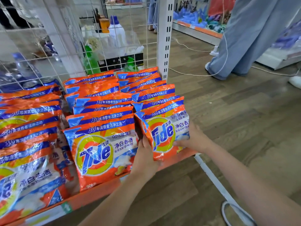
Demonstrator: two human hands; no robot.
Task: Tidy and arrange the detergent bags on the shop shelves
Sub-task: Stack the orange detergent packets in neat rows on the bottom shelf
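Orange Tide detergent bags stand in three rows on a low shelf [104, 191] with an orange front edge. The front bag of the right row [164, 132] is held upright between both hands. My left hand [145, 154] grips its left edge, fingers behind the bag. My right hand [193, 139] holds its right side, thumb across the front. The middle row's front bag [101, 154] leans back just left of my left hand. The left row [27, 144] holds larger bags, some slumped.
A white wire grid [48, 51] backs the shelf, with bottles behind it. A white slotted upright [165, 38] stands at the shelf's right rear corner. A person in pale blue trousers [244, 38] stands on the wooden floor to the right, by cables.
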